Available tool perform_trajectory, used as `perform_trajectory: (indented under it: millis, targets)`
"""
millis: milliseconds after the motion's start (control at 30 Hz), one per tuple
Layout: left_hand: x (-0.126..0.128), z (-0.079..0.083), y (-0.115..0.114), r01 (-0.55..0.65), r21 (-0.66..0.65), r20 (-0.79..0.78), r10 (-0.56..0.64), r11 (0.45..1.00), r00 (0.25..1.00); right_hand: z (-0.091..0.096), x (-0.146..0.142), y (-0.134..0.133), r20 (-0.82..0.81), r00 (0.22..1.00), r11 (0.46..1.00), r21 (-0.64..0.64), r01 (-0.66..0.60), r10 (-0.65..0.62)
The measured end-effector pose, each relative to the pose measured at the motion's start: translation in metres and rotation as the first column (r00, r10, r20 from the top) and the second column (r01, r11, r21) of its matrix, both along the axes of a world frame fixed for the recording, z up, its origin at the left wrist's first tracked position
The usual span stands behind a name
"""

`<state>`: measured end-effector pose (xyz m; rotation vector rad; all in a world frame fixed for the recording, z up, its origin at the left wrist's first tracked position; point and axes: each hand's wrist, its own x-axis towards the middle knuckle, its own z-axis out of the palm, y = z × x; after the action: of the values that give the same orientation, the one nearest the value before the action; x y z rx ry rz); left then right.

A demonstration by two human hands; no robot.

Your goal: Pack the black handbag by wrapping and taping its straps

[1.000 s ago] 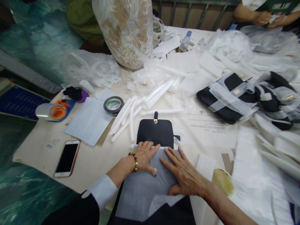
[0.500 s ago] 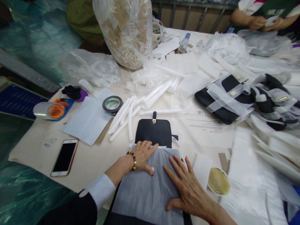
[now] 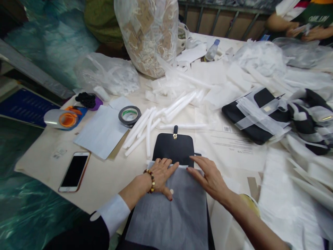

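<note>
Left hand [image 3: 161,176] and right hand [image 3: 210,175], thumbs apart from fingers, were at a translucent sheet [image 3: 179,208] — barcode [image 3: 227,128] and blurred print [image 3: 232,143] marked the tabletop [image 3: 41,152].

Left arm's rocking a black sleeve [image 3: 80,229] with a pale bluish cuff [image 3: 114,211] poking out, plus a round-bead bracelet [image 3: 152,183] in browns and creams. Dark red thumbnail [image 3: 170,199] on the left hand [image 3: 160,176], and the right forearm [image 3: 241,211] is bare.

black bag [image 3: 173,148]: lying flat | translucent sheet [image 3: 178,213]: spread over its near part
</note>
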<state>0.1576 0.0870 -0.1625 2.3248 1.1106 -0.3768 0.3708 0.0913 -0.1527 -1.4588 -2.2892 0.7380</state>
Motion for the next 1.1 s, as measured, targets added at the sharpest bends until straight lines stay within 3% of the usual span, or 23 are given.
perform_trajectory:
  millis: [133,233,367,533,700,900,1100]
  targets:
    - [0.001,0.004,0.001,-0.008,-0.030,-0.016,0.007,1.000,1.000,-0.021,-0.037,0.068,0.168,0.973,0.965,-0.182,0.189,-0.159]
    - [0.001,0.003,0.001,-0.034,-0.047,-0.005,0.034,0.998,0.999,-0.034,-0.061,0.104,0.256,0.948,0.944,-0.218,0.249,-0.191]
    - [0.001,-0.001,-0.001,-0.061,-0.057,0.022,0.063,0.996,0.998,-0.038,-0.077,0.124,0.331,0.921,0.929,-0.227,0.291,-0.207]
    - [0.003,0.002,-0.001,-0.057,-0.031,0.008,0.057,0.998,0.998,-0.019,-0.077,0.135,0.318,0.937,0.939,-0.257,0.230,-0.142]
    - [0.010,0.009,0.004,0.002,-0.033,-0.024,-0.003,0.999,1.000,0.014,-0.070,0.123,0.121,0.990,0.936,-0.334,0.112,-0.075]
    - [0.015,0.017,0.000,-0.002,0.023,-0.024,0.002,1.000,1.000,0.048,-0.060,0.070,0.028,0.999,0.963,-0.268,-0.023,0.032]
    - [0.014,0.018,-0.023,-0.110,-0.042,-0.005,0.109,0.993,0.994,0.054,-0.053,0.014,-0.033,0.995,0.968,-0.230,-0.101,0.096]
